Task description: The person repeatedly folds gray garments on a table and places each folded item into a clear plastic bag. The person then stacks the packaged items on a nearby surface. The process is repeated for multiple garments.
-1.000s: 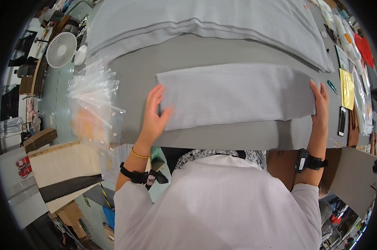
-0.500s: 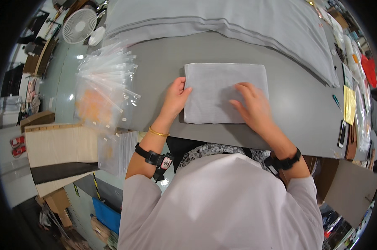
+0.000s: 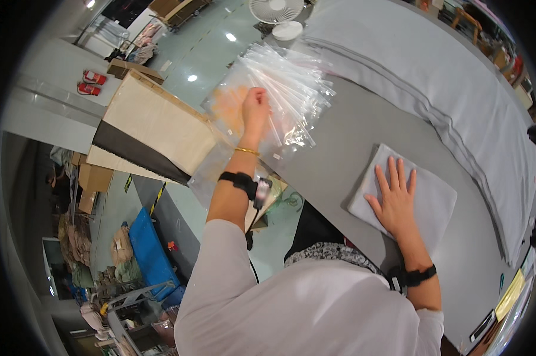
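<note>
A folded light-grey cloth (image 3: pixel 425 204) lies on the grey table, turned at an angle to its edge. My right hand (image 3: pixel 393 204) rests flat on top of it, fingers spread. Off to the left, my left hand (image 3: pixel 257 113) is over a fanned pile of clear plastic bags (image 3: pixel 292 89), arm stretched out. Its fingers are curled together; whether a bag is pinched in them I cannot make out. Orange shows through the bags around that hand.
A large grey fabric (image 3: pixel 446 65) covers the far side of the table (image 3: pixel 351 124). Beyond the bags stands a white fan (image 3: pixel 276 9). Left of the table are a cream board (image 3: pixel 155 121) and a blue panel (image 3: pixel 151 252). A phone (image 3: pixel 482 325) lies at the right edge.
My left hand has let go of the cloth's left edge and moved left to the bags. My right hand now lies flat on the cloth. The whole view has swung left.
</note>
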